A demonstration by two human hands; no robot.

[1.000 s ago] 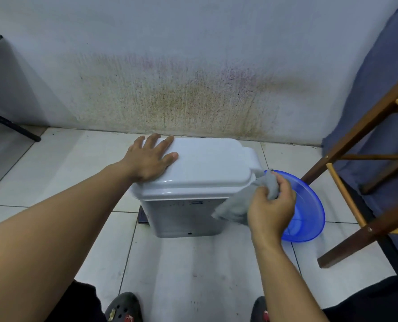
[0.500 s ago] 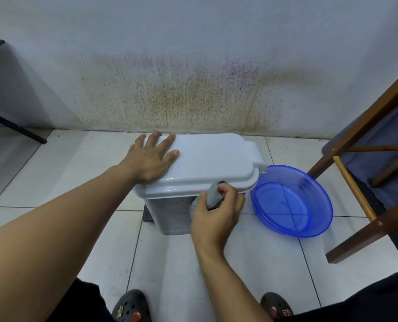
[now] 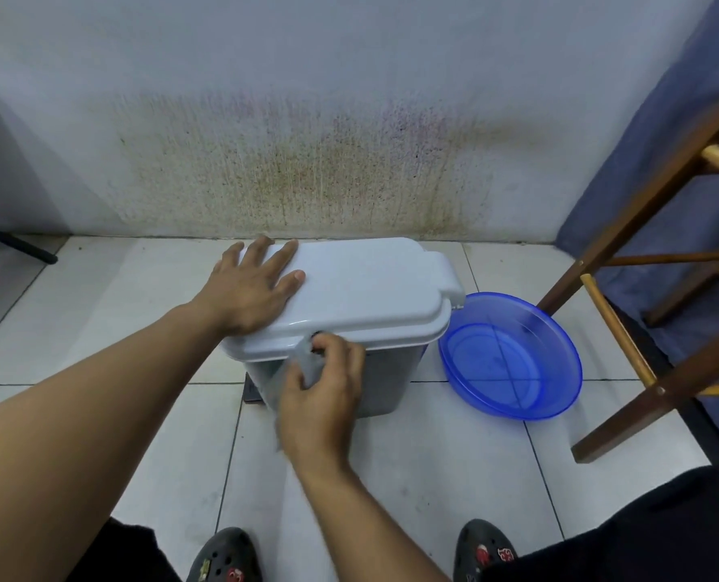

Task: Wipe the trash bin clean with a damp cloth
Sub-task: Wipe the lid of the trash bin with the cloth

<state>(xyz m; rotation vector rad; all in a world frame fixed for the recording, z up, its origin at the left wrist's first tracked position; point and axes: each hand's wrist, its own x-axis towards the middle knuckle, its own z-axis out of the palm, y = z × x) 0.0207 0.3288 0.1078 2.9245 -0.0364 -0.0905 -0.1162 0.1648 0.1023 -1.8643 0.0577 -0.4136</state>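
Note:
A white plastic trash bin (image 3: 383,371) with a closed lid (image 3: 366,283) stands on the tiled floor near the wall. My left hand (image 3: 252,283) lies flat, fingers spread, on the left end of the lid. My right hand (image 3: 322,396) grips a grey cloth (image 3: 303,363) and presses it against the bin's front wall, just under the lid's rim. Most of the cloth is bunched in my fingers and blurred. The hand hides the middle of the front wall.
A blue plastic basin (image 3: 511,354) sits on the floor right of the bin. A wooden chair frame (image 3: 626,329) stands at the right before blue fabric. The stained wall (image 3: 307,170) is behind. My two dark clogs (image 3: 223,556) are at the bottom. A black leg (image 3: 13,245) slants at the left.
My right hand has carried the cloth from the bin's right end near the basin leftward along the front wall. My left hand has stayed on the lid.

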